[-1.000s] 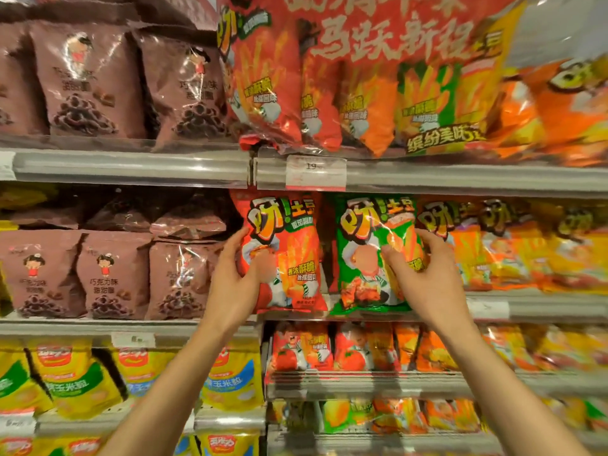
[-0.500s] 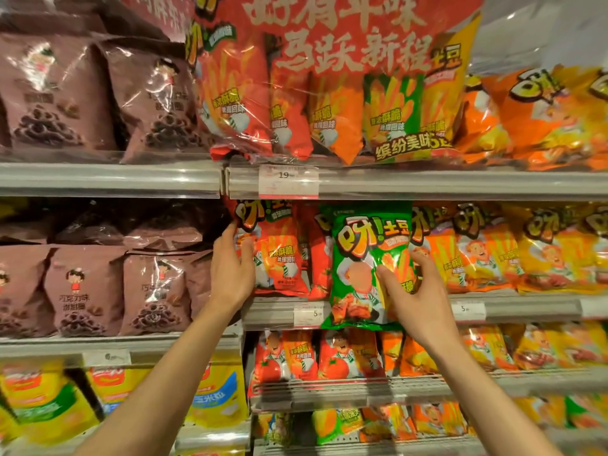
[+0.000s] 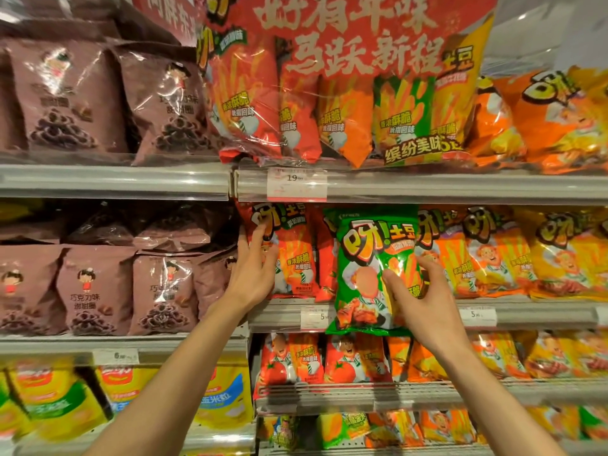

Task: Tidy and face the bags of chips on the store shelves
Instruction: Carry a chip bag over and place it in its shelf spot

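A green bag of chips (image 3: 368,258) stands upright at the front of the middle shelf (image 3: 283,312), its bottom edge hanging over the shelf lip. My right hand (image 3: 418,297) grips its right side, thumb on the front and fingers curled round the edge. To its left a red bag of chips (image 3: 292,255) stands further back on the same shelf. My left hand (image 3: 253,264) rests on that red bag's left edge with fingers spread and nearly straight. Orange and yellow chip bags (image 3: 493,255) fill the shelf to the right.
Brown snack bags (image 3: 158,287) stand left of my left hand. A large red multipack (image 3: 329,93) sits on the upper shelf above a price tag (image 3: 296,184). Small red and orange bags (image 3: 329,360) line the shelf below, yellow bags (image 3: 227,393) at lower left.
The red bag has gone back into the shelf under my left hand. The green bag has come forward and lower in my right hand, now overhanging the shelf lip.
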The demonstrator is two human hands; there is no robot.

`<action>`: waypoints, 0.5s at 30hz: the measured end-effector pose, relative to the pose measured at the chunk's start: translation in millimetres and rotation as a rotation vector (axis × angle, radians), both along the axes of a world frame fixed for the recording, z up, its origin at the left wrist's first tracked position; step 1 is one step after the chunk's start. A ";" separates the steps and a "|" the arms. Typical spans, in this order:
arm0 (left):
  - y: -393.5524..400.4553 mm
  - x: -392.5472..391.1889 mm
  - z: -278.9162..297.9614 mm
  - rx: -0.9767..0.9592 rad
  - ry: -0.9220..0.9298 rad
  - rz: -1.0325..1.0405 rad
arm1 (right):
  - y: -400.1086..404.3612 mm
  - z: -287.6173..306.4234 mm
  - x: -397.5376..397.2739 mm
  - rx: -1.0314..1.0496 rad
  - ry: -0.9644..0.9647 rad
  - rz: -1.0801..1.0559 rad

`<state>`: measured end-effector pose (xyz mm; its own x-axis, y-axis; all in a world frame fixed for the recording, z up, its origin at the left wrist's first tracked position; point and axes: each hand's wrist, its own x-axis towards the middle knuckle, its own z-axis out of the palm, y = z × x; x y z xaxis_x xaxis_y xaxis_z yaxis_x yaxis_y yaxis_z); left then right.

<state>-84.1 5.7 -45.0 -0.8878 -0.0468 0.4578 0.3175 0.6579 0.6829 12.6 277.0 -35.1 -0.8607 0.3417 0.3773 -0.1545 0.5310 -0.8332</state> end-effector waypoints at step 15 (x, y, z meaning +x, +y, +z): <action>-19.6 -15.1 0.4 0.095 -0.156 -0.139 | -13.5 -2.1 8.9 -0.044 -0.029 0.043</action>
<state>-99.2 -13.8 -44.6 -0.9485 0.0444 0.3136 0.2860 0.5453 0.7879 21.5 263.5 -37.2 -0.8853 0.3203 0.3371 -0.1513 0.4870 -0.8602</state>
